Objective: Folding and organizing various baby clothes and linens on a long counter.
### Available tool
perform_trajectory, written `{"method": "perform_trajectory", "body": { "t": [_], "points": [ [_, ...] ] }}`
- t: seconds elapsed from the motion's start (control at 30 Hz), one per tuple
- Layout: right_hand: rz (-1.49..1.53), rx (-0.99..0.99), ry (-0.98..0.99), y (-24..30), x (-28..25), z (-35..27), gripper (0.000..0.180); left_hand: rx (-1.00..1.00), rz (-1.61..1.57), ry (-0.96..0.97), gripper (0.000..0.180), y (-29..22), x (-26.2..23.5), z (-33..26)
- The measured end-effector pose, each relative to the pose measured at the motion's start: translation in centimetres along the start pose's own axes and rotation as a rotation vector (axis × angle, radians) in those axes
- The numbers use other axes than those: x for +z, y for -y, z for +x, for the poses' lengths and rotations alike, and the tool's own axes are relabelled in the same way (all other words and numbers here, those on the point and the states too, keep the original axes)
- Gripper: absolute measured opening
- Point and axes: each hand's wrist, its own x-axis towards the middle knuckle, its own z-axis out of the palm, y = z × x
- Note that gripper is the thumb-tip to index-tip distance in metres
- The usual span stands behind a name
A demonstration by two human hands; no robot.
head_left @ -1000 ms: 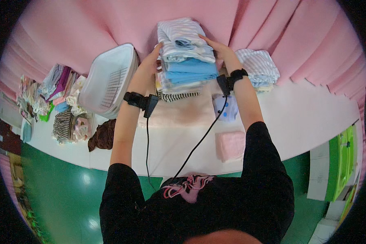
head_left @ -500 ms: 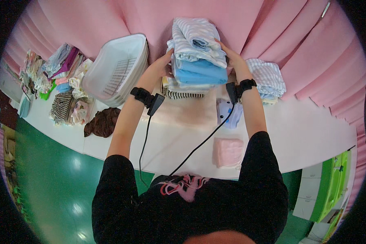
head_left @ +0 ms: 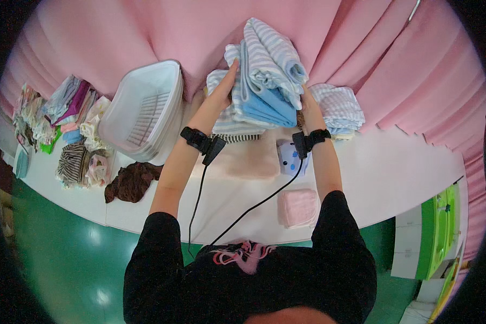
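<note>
Raised and tilted, folded stack [head_left: 264, 81] hides right hand [head_left: 308, 105] fingers.

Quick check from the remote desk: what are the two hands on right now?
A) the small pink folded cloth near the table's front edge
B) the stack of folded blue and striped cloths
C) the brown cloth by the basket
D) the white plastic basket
B: the left hand and right hand press against opposite sides of the stack of folded blue and striped cloths, while the white plastic basket sits untouched to the left.
</note>
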Motion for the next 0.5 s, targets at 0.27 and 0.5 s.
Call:
{"method": "perform_trajectory", "body": {
  "t": [0.27,0.5],
  "points": [
    [-0.036,-0.106,-0.085,2.6,-2.2,-5.0,0.051,0.076,-0.326,0.425,0.056,0.2,3.2,-3.3],
    [-0.031,-0.236,-0.267,3.2,-9.4,-17.3,0.051,-0.107,-0.374,0.580,0.050,0.9,11.0,-7.4]
  ]
}}
